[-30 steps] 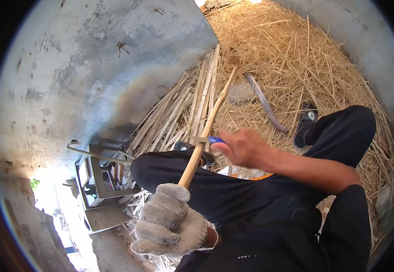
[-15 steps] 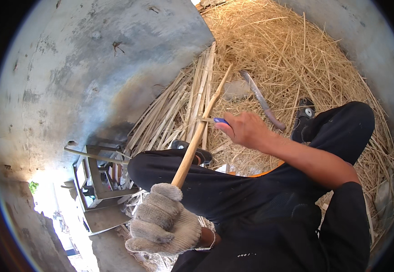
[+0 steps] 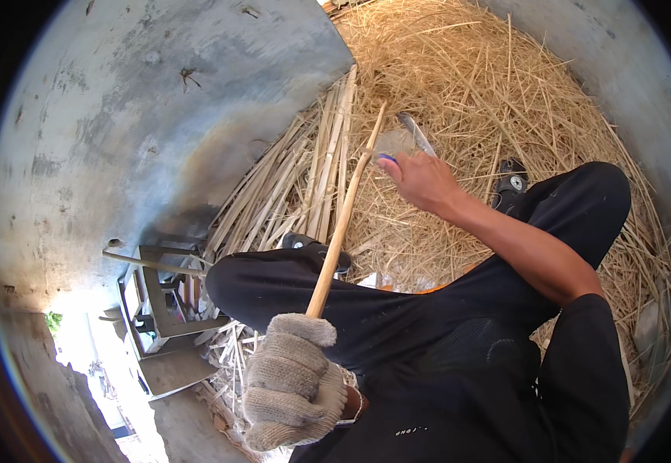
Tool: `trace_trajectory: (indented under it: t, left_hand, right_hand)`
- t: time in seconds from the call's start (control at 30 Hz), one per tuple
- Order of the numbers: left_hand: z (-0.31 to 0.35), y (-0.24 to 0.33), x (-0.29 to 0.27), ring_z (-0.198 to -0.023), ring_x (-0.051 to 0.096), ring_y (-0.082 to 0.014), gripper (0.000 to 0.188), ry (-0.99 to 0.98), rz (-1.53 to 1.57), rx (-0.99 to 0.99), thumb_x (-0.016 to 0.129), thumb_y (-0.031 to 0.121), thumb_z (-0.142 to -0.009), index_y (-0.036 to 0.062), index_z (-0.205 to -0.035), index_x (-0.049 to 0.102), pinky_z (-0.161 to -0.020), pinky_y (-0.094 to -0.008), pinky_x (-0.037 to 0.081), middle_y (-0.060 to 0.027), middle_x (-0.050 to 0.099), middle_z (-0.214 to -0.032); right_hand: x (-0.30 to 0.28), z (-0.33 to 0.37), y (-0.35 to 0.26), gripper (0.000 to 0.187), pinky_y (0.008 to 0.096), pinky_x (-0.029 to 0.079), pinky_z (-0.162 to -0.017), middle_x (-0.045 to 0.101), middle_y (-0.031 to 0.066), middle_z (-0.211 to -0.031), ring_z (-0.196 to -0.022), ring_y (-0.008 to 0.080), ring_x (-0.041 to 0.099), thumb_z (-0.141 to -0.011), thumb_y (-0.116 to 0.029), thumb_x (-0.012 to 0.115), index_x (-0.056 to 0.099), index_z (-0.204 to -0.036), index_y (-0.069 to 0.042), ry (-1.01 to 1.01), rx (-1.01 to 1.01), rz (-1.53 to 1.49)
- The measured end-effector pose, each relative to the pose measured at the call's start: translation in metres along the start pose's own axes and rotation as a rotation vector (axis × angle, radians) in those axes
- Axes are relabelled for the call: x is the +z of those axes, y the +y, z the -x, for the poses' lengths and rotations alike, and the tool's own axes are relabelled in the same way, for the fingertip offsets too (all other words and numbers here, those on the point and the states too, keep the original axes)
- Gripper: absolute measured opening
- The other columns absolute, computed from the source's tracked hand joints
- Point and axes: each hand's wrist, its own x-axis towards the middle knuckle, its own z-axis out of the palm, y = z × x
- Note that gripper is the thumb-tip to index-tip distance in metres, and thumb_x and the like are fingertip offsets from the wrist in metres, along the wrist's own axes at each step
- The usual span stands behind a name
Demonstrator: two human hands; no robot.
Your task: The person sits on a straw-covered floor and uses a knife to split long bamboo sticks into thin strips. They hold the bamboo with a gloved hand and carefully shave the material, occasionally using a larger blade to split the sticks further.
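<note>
My left hand [image 3: 293,382], in a knitted grey-white work glove, is closed round the lower end of a long, slightly bent wooden stick [image 3: 342,228]. The stick slants up and away in front of my crossed legs, its thin end over the straw. My bare right hand [image 3: 426,184] grips a small knife with a blue handle [image 3: 387,157], thumb along it. Its blade, only faintly visible, lies at the bend in the upper part of the stick. Behind the right hand, a larger curved knife [image 3: 416,133] rests on the ground; its handle is hidden.
Straw-like shavings [image 3: 459,77] cover the floor ahead and to the right. Long split strips [image 3: 324,162] lie along the left wall [image 3: 143,139]. A small wooden frame [image 3: 167,309] stands left of my knee, beside a bright gap in the wall.
My right hand and the small knife have moved up along the stick, away from me. The gloved left hand and stick have shifted slightly right. The larger knife's handle has become covered.
</note>
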Motion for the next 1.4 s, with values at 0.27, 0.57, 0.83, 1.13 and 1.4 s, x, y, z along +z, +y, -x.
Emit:
trace_trajectory:
  t: [0.27, 0.57, 0.83, 1.13, 1.4]
  left_hand:
    - [0.003, -0.004, -0.008, -0.038, 0.038, -0.0157, 0.057, -0.106, -0.002, 0.035, 0.033, 0.048, -0.104, 0.0164, -0.059, 0.048, -0.047, -0.0397, 0.051, 0.0005, 0.04, -0.048]
    - [-0.004, -0.002, -0.012, -0.037, 0.038, -0.0155, 0.056, 0.026, -0.018, 0.027, 0.034, 0.046, -0.104, 0.0166, -0.059, 0.049, -0.047, -0.0396, 0.052, 0.0009, 0.04, -0.047]
    - [0.002, -0.002, -0.029, -0.049, 0.043, -0.018, 0.047, -0.191, 0.02, 0.005, 0.035, 0.045, -0.103, 0.0146, -0.072, 0.053, -0.054, -0.0393, 0.051, -0.0004, 0.045, -0.058]
    - [-0.002, -0.009, -0.032, -0.036, 0.027, -0.0155, 0.059, 0.056, 0.022, 0.078, 0.027, 0.049, -0.106, 0.0162, -0.06, 0.043, -0.043, -0.0385, 0.043, -0.0013, 0.033, -0.043]
    - [0.0, -0.003, -0.008, -0.046, 0.024, -0.0137, 0.055, 0.119, 0.1, -0.048, 0.033, 0.04, -0.105, 0.021, -0.054, 0.035, -0.055, -0.0339, 0.035, 0.0034, 0.028, -0.05]
  right_hand:
    - [-0.014, 0.026, -0.046, 0.046, 0.048, 0.044, -0.047, 0.053, 0.0133, -0.05, -0.046, 0.0342, 0.058, -0.102, -0.044, 0.048, 0.056, -0.079, -0.005, -0.213, -0.185, -0.109]
    - [-0.019, 0.007, -0.037, 0.047, 0.0465, 0.045, -0.048, 0.052, 0.016, -0.05, -0.046, 0.0334, 0.058, -0.103, -0.043, 0.047, 0.057, -0.079, -0.004, -0.294, -0.062, -0.296]
    - [-0.017, 0.024, -0.047, 0.044, 0.0476, 0.043, -0.047, 0.05, 0.0161, -0.05, -0.045, 0.0363, 0.055, -0.1, -0.043, 0.051, 0.057, -0.08, -0.004, -0.255, -0.187, -0.244]
    - [0.015, -0.006, -0.011, 0.053, 0.0455, 0.051, -0.054, 0.062, 0.0177, -0.062, -0.056, 0.0329, 0.065, -0.101, -0.049, 0.047, 0.065, -0.091, 0.0, -0.377, 0.194, -0.015]
    - [-0.018, 0.002, -0.048, 0.052, 0.0499, 0.044, -0.049, 0.053, 0.0187, -0.052, -0.049, 0.0389, 0.058, -0.101, -0.049, 0.045, 0.055, -0.079, -0.003, -0.338, -0.104, -0.184]
